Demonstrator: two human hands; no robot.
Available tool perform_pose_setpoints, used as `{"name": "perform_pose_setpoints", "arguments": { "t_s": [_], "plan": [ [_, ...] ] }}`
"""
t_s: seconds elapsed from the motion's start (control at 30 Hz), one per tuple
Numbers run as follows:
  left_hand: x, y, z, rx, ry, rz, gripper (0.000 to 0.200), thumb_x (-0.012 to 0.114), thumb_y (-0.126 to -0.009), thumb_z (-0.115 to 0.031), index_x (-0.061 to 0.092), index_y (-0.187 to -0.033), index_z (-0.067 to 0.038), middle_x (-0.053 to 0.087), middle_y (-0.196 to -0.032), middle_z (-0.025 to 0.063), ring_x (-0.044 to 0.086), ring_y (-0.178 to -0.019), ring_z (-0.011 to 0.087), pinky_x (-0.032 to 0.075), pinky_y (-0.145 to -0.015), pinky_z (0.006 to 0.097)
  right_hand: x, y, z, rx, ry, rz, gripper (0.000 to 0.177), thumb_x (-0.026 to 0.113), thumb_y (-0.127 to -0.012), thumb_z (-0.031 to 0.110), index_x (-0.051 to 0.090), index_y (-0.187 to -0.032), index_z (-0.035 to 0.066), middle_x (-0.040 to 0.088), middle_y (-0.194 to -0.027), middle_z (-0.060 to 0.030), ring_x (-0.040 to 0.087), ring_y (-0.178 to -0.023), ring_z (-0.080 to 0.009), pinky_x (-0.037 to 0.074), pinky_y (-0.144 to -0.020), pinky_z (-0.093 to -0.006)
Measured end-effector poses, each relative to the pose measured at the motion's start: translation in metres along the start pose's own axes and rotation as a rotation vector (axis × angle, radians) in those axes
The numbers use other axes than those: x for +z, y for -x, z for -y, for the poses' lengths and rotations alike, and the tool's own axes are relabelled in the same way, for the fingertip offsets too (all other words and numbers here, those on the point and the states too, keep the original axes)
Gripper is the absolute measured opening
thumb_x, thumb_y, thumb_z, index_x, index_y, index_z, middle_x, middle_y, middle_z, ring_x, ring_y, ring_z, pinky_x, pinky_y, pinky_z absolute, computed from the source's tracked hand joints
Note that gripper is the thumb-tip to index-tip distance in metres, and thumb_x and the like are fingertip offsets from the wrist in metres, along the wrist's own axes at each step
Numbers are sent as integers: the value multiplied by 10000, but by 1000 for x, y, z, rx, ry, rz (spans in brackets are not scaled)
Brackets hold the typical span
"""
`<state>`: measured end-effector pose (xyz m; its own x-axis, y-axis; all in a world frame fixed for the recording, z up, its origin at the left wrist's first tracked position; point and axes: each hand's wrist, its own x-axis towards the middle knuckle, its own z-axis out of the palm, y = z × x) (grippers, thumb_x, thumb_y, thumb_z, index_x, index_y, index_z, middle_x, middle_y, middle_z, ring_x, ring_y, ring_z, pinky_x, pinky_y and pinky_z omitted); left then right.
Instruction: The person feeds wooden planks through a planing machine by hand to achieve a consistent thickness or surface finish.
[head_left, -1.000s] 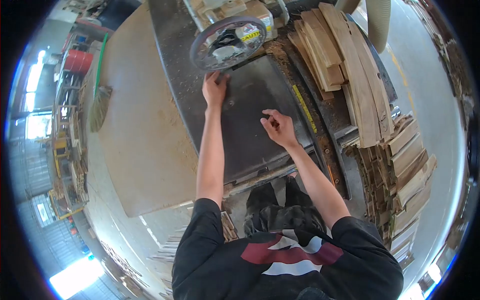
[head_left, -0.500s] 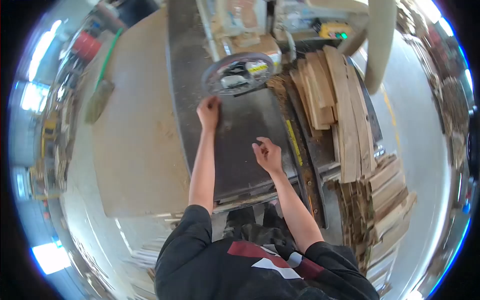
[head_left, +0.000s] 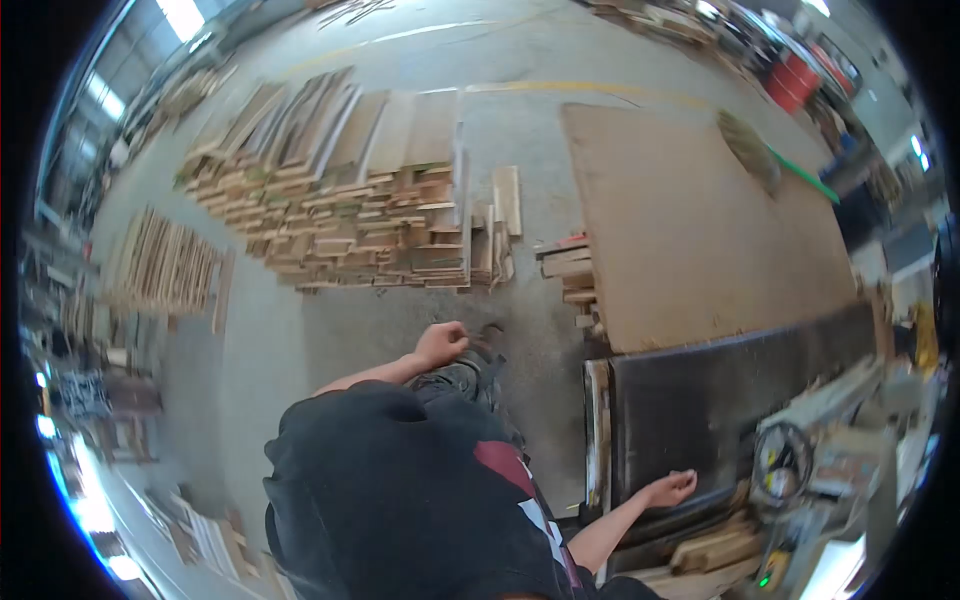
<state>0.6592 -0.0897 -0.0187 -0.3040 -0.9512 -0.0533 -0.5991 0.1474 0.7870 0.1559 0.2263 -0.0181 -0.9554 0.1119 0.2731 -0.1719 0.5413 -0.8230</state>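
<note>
My left hand [head_left: 441, 344] hangs over the floor in front of my legs, its fingers curled in, with nothing visible in them. At the lower right, my right hand [head_left: 670, 488] is over the near edge of the dark machine table [head_left: 690, 410], fingers bent together; whether they hold anything is too small to tell. A round clear guard [head_left: 782, 461] stands on the machine to the right of that hand. Cut wood pieces [head_left: 716, 548] lie below the hand, beside the machine.
A large stack of boards [head_left: 370, 220] lies on the floor ahead to the left, with a smaller stack [head_left: 165, 265] farther left. Beyond the machine table is a wide brown panel [head_left: 700, 230] with a green-handled broom [head_left: 748, 152]. A red drum [head_left: 791, 82] stands at the back right.
The view has swung left, away from the machine, which now sits at the lower right. My left hand has left the machine table and is over the floor.
</note>
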Motion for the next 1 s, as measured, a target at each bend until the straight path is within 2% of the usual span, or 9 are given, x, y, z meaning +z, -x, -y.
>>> {"name": "perform_pose_setpoints", "arguments": {
  "t_s": [0.07, 0.13, 0.27, 0.33, 0.4, 0.57, 0.63, 0.77, 1.0],
  "plan": [
    [-24, 7, 41, -158, 77, -203, 247, 751, -890, -307, 732, -890, -60, 731, -829, 114, 703, -740, 234, 541, -700, 372, 2, 2, 1, -48, 33, -16, 434, 614, -1035, 426, 695, -1203, 34, 742, -1040, -195, 725, -848, -283, 591, -714, -362],
    [-52, -1, 64, -636, 577, -384, 392, 746, -923, -429, 714, -866, -42, 700, -781, 61, 632, -671, 154, 513, -665, 319, 9, -1, -11, -80, 213, -61, 444, 610, -1024, 457, 709, -1189, 58, 739, -1092, -192, 727, -960, -343, 590, -799, -419],
    [-136, -44, 101, -769, 849, -726, 580, 689, -920, -615, 683, -893, -35, 640, -756, 3, 564, -642, 99, 462, -615, 261, 108, 43, 29, -211, 203, -144, 426, 647, -1001, 444, 725, -1104, 38, 741, -1054, -199, 719, -951, -372, 581, -816, -450],
    [-207, -71, 122, -764, 893, -667, 717, 678, -875, -694, 572, -1262, -99, 620, -1130, 17, 569, -937, 105, 452, -681, 291, 158, 86, 61, -268, 166, -105, 426, 653, -997, 444, 725, -1096, 36, 741, -1048, -200, 718, -943, -373, 580, -814, -452],
    [-263, -103, 128, -679, 926, -995, 885, 692, -837, -727, 448, -1429, -116, 555, -1243, 51, 551, -1052, 167, 477, -737, 371, 165, 121, 74, -339, 107, 64, 413, 642, -1007, 391, 706, -1123, 0, 726, -1074, -221, 694, -941, -359, 560, -824, -438],
    [-402, -188, 191, -590, 923, -1274, 1157, 744, -770, -745, 211, -1601, -141, 464, -1423, 144, 503, -1227, 287, 477, -935, 509, 282, 261, 221, -435, -66, 409, 388, 613, -1032, 261, 656, -1193, -90, 688, -1140, -271, 635, -935, -323, 512, -849, -404],
    [-436, -212, 217, -562, 979, -1323, 1302, 841, -725, -665, 98, -1631, -96, 375, -1540, 215, 450, -1390, 321, 414, -1041, 611, 303, 334, 334, -399, -159, 765, 434, 599, -1057, 281, 586, -1324, -61, 657, -1174, -227, 644, -1032, -305, 514, -945, -404],
    [-464, -217, 177, -685, 1173, -1312, 1365, 913, -626, -608, 116, -1622, -124, 379, -1536, 192, 476, -1341, 384, 439, -995, 613, 348, 441, 469, -352, -517, 1417, 356, 591, -1059, 223, 600, -1326, -12, 665, -1163, -99, 637, -954, -161, 500, -827, -281],
    [-490, -204, 173, -783, 1152, -1126, 1202, 894, -699, -532, 157, -1615, -282, 415, -1510, 153, 624, -1077, 341, 538, -772, 555, 369, 583, 572, -132, -630, 2322, 320, 599, -1056, 226, 601, -1297, 16, 632, -1138, -64, 633, -944, -132, 523, -802, -282]
  ]
}}
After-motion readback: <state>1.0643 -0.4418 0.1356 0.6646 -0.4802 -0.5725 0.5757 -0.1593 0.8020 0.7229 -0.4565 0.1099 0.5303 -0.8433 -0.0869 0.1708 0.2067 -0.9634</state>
